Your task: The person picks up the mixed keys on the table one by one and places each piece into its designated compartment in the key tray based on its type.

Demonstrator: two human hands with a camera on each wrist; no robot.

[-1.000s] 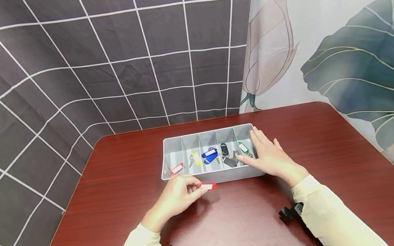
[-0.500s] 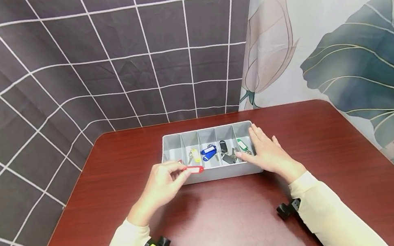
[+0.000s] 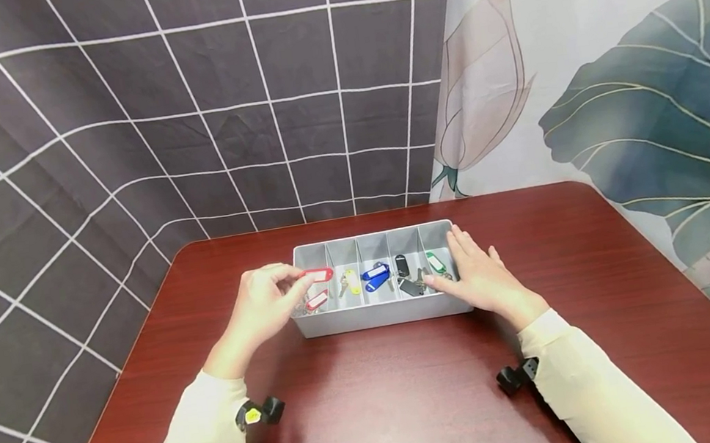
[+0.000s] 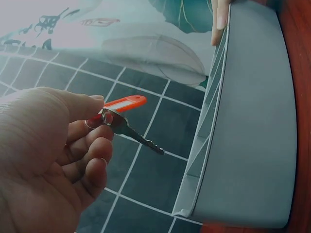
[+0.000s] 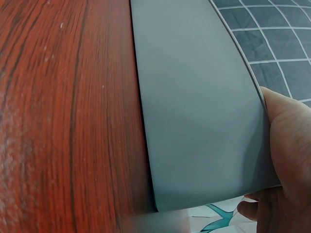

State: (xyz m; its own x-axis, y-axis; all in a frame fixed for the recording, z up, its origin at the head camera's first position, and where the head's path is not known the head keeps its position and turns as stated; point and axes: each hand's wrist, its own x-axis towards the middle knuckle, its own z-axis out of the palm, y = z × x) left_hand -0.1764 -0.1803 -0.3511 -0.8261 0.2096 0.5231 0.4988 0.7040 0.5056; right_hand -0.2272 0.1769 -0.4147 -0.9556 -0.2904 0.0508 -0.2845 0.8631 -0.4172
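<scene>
My left hand (image 3: 260,303) pinches a red key tag (image 3: 319,275) between thumb and fingers, over the leftmost compartment of a grey divided tray (image 3: 380,315). In the left wrist view, a metal key (image 4: 127,130) hangs from this tag, its blade pointing away from the fingers. Another red key tag (image 3: 317,300) lies in the compartment below. My right hand (image 3: 487,278) rests at the tray's right end, fingers straight along the side and thumb over the front rim. In the right wrist view, the palm lies against the corner and some fingers are partly hidden.
The other compartments hold a yellow key tag (image 3: 353,281), blue key tags (image 3: 375,273), black key tags (image 3: 402,266) and a green key tag (image 3: 436,262), with keys. The tray stands on a reddish-brown wooden table (image 3: 378,411). Behind it hangs a dark checked curtain (image 3: 311,131).
My left hand has moved up and left with the red key tag, from in front of the tray to over its leftmost compartment. The right hand stays at the tray's right end.
</scene>
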